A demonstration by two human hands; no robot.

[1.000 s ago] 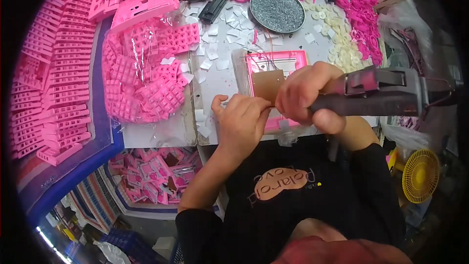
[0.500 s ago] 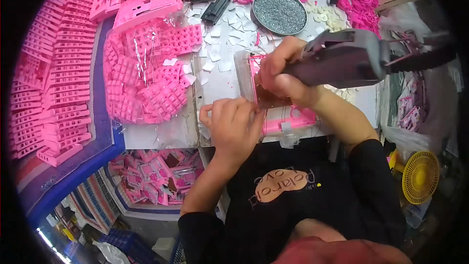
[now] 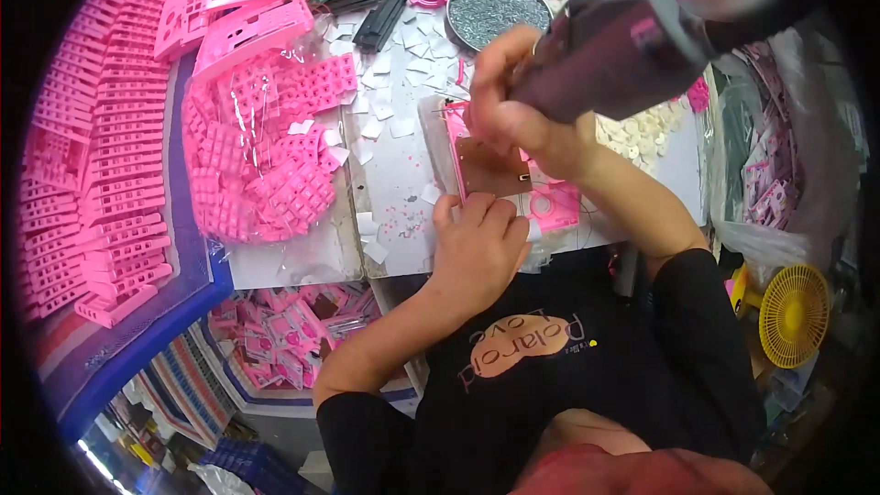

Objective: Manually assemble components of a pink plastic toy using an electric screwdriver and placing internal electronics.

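My right hand (image 3: 532,124) is wrapped round a dark grey power screwdriver (image 3: 610,50). It hangs over a pink plastic casing (image 3: 557,206) on the worktable; my fist hides the tool's tip. A brown circuit board (image 3: 490,170) lies inside the casing, with thin wires beside it. Against the casing's near left side, my left hand (image 3: 478,247) has its fingers curled over the edge, gripping it. Beyond the casing stands a round dish of small silvery screws (image 3: 500,11).
Clear bags of pink button pieces (image 3: 261,156) lie to the left, beside stacked pink casings (image 3: 119,174). White paper squares (image 3: 371,126) are scattered on the table. Cream discs (image 3: 642,137) lie right. A lower shelf holds pink assemblies (image 3: 293,325); a yellow fan (image 3: 794,316) stands lower right.
My left hand has shifted right along the casing's near edge. My right hand and the screwdriver have risen and tilted, showing more of the brown board. The whole view has shifted slightly.
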